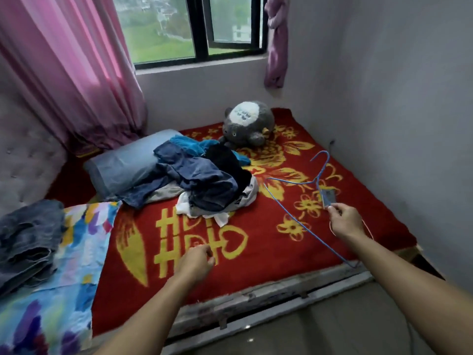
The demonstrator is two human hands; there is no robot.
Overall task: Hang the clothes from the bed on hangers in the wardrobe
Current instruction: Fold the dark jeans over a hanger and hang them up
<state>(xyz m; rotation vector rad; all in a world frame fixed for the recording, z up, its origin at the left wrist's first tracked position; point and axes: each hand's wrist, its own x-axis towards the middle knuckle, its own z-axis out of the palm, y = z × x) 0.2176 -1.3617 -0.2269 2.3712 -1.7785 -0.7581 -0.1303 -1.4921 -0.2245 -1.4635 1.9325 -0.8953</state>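
Note:
A heap of clothes [204, 175], mostly dark blue with black, teal and white pieces, lies in the middle of the bed on a red blanket with yellow flowers [256, 252]. My right hand [344, 221] pinches a thin blue wire hanger [294, 216] near its neck and holds it over the right side of the bed, hook pointing away. A small grey tag hangs by the fingers. Near the front edge, my left hand [197, 262] hovers low above the blanket with its fingers curled and nothing in it. The wardrobe is out of view.
Folded jeans [28, 242] rest on a colourful quilt [69, 290] at the left. A blue-grey pillow [120, 165] and a grey plush toy [245, 124] lie further back. Pink curtains [71, 73], a window and grey walls enclose the bed. The bed's worn frame edge [268, 295] runs along the front.

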